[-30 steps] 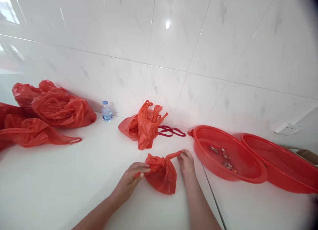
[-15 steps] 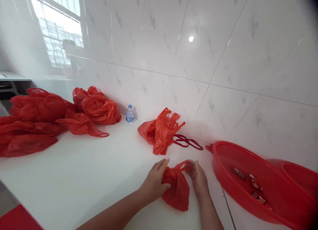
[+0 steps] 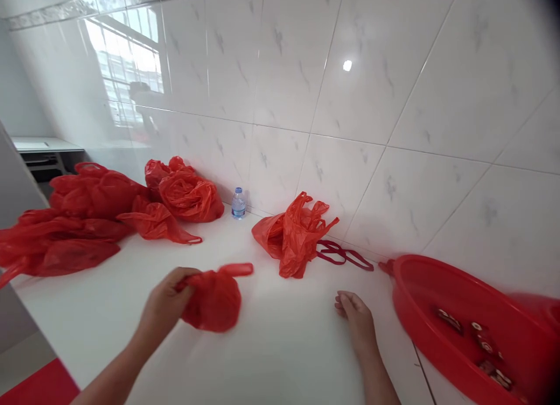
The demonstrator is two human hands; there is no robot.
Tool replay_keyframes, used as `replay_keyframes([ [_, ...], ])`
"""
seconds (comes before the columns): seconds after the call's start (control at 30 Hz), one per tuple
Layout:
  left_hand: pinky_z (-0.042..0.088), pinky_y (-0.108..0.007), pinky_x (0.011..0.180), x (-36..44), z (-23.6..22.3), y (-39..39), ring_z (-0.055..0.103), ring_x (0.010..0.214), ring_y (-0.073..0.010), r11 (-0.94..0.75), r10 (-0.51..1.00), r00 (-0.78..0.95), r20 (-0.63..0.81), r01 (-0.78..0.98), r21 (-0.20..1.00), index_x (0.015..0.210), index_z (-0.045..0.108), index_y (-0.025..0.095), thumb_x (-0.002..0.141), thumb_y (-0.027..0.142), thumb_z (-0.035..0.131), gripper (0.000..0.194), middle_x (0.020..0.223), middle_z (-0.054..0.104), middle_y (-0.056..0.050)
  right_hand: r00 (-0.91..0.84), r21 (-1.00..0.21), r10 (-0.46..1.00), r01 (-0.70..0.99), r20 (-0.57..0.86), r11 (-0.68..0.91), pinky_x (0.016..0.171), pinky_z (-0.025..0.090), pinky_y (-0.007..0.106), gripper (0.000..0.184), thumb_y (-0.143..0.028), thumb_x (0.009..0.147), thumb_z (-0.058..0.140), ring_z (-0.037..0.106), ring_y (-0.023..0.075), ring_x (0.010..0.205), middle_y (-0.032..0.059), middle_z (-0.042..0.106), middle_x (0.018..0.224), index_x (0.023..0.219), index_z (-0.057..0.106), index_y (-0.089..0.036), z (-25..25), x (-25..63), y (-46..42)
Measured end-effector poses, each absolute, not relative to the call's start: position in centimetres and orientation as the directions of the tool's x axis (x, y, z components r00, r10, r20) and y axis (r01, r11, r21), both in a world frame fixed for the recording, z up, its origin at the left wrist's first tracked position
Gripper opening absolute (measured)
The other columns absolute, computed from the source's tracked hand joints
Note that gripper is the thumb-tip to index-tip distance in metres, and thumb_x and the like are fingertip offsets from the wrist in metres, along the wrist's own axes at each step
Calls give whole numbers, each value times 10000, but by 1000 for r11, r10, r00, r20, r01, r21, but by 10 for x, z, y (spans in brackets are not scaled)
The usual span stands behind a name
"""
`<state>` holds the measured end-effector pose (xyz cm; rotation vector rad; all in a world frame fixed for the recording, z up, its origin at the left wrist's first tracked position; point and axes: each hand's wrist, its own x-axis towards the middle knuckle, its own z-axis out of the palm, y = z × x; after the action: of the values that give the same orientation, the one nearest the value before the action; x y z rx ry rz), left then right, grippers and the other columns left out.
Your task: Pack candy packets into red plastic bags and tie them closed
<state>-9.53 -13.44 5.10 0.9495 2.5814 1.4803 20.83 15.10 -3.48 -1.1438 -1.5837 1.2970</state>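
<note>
A small, filled red plastic bag (image 3: 215, 304) hangs over the white table, one handle loop sticking out to the right. Its left side is gripped by my left hand (image 3: 165, 300), whose fingers close on the gathered plastic. What lies inside the bag is hidden. Over the table to the right, my right hand (image 3: 356, 318) is apart from the bag, fingers curled together with nothing visible in them. Behind the hands, against the wall, sits a crumpled bunch of red plastic bags (image 3: 294, 236), beside dark red straps (image 3: 345, 254).
At the right stands a big red basin (image 3: 426, 311) with several small packaged items inside. Red bags (image 3: 98, 195) are piled at the table's left end. A water bottle (image 3: 238, 204) stands by the tiled wall (image 3: 280, 101).
My left hand has carried the small bag to the left, away from my right hand. My right hand has let go of the bag's handle. The view has shifted slightly left.
</note>
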Motion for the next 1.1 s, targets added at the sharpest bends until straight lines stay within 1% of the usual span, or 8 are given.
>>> replay_keyframes([
  [0.13, 461, -340, 848, -139, 48, -159, 582, 900, -207, 613, 257, -909, 327, 415, 672, 986, 582, 210, 760, 338, 464, 285, 992, 608, -39, -304, -953, 952, 275, 42, 130, 704, 466, 292, 312, -448, 735, 543, 611, 195, 781, 17, 649, 807, 894, 640, -198, -37, 201, 148],
  [0.3, 312, -560, 969, -135, 24, -146, 303, 1288, -335, 800, 328, -841, 429, 489, 347, 1192, 454, 215, 827, 452, 437, 436, 1350, 396, -96, -295, -937, 953, 311, 65, 160, 673, 441, 298, 288, -444, 716, 544, 593, 200, 741, 8, 655, 786, 853, 654, -215, -35, 200, 147],
  [0.43, 208, -580, 1027, -108, -3, -112, 175, 1363, -325, 688, 458, -649, 608, 692, 220, 1206, 459, 217, 865, 366, 428, 373, 1447, 289, -116, -284, -907, 952, 361, 114, 216, 669, 431, 309, 223, -413, 739, 532, 583, 209, 746, 3, 651, 771, 816, 647, -238, -32, 198, 143],
  [0.63, 289, -505, 1050, -74, -39, -55, 258, 1346, -306, 188, 885, -284, 370, 943, 273, 1313, 426, 260, 836, 378, 491, 495, 1464, 305, -99, -242, -799, 931, 483, 273, 360, 721, 449, 351, 287, -349, 769, 520, 579, 244, 872, 52, 619, 1016, 1024, 619, -262, -32, 164, 124],
  [0.77, 316, -474, 1055, -52, -34, -21, 253, 1349, -294, 63, 894, -217, 392, 927, 371, 1390, 306, 273, 812, 324, 538, 625, 1484, 267, -82, -380, -678, 777, 386, 502, 626, 979, 364, 443, 629, -321, 777, 558, 354, 290, 1264, 103, 351, 1394, 1369, 360, -252, -31, 119, 105],
  [0.87, 329, -450, 1058, -40, -25, 2, 306, 1325, -258, -53, 858, -189, 478, 892, 448, 1402, 263, 250, 841, 292, 501, 612, 1450, 318, -97, -462, -631, 720, 363, 517, 686, 1051, 274, 485, 584, -290, 818, 518, 168, 304, 1361, 98, 128, 1503, 1378, 368, -223, -34, 93, 103],
  [0.97, 325, -433, 1065, -33, -20, 20, 341, 1302, -230, -177, 806, -199, 557, 818, 548, 1374, 302, 238, 900, 298, 401, 487, 1404, 370, -106, -521, -662, 705, 312, 481, 682, 1065, 269, 478, 506, -264, 870, 442, 208, 282, 1354, 120, 235, 1476, 1365, 395, -171, -37, 83, 108],
  [1.1, 317, -430, 1064, -31, -19, 42, 331, 1308, -234, -171, 740, -413, 531, 649, 742, 1385, 251, 222, 891, 347, 434, 542, 1409, 348, -112, -609, -684, 625, 177, 488, 707, 969, 399, 418, 337, -239, 881, 435, 469, 250, 1172, 106, 544, 1238, 1189, 566, -193, -28, 84, 102],
])
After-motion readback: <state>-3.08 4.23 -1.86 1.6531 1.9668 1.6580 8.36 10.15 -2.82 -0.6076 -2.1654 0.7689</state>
